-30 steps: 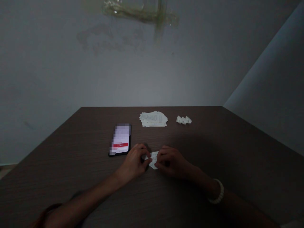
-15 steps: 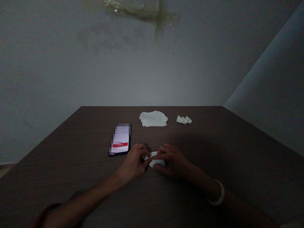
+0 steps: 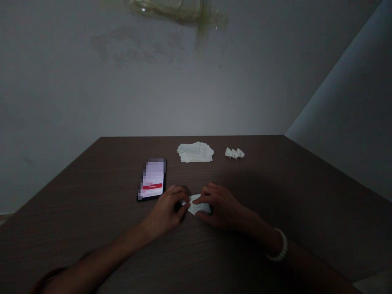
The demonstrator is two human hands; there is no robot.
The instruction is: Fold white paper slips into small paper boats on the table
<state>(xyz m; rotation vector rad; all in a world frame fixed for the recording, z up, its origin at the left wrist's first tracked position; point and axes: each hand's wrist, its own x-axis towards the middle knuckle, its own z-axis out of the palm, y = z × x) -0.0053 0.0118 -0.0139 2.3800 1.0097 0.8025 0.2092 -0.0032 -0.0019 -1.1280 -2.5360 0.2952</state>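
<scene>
A small piece of printed paper (image 3: 193, 207), partly folded, lies on the table between my hands. My left hand (image 3: 169, 206) pinches its left corner between thumb and fingertips. On the other side, my right hand (image 3: 219, 205) holds the paper's right part, thumb at the near edge and fingers on top. My fingers cover both ends of the paper, so its full shape is hidden.
A phone (image 3: 153, 177) with a lit, blurred screen lies left of my hands. Behind the paper is a loose stack of printed paper slips (image 3: 195, 152). Several small folded white paper pieces (image 3: 234, 153) sit right of it. The brown table (image 3: 76, 183) meets a wall.
My left fingers have drawn back slightly to the left, so more of the paper shows between my hands. The whole view has shifted a little.
</scene>
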